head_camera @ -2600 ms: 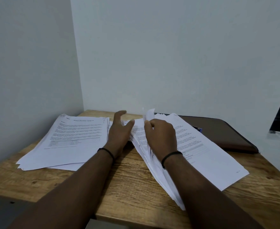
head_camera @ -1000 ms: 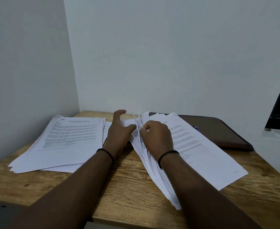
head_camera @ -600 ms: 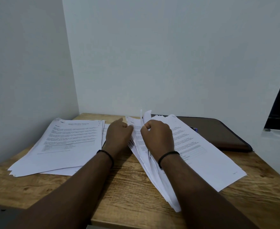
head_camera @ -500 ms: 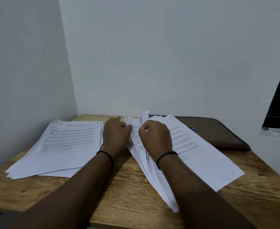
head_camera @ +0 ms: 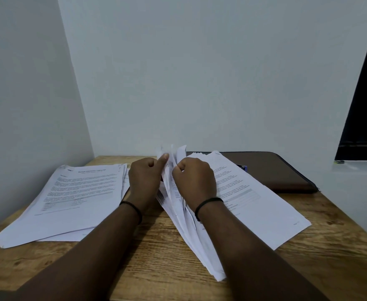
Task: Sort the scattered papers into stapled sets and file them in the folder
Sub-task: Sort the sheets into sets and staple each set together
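Papers (head_camera: 252, 205) fanned under our grip now stand higher than a moment ago: our left hand (head_camera: 144, 181) has curled, thumb pinching lifted sheets, while our right hand (head_camera: 194, 183) still clutches the stack's edge. Print is too small to read. A second pile (head_camera: 69, 198) lies left; the folder (head_camera: 271, 170) lies beyond, on our wooden table (head_camera: 161, 257) by white walls.

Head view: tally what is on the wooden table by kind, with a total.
Paper piles: 2, the left pile lying flat, the right pile fanned up at its edge.
Brown folder: 1.
Hands on the right pile: 2, left hand, right hand.
Total: 5.
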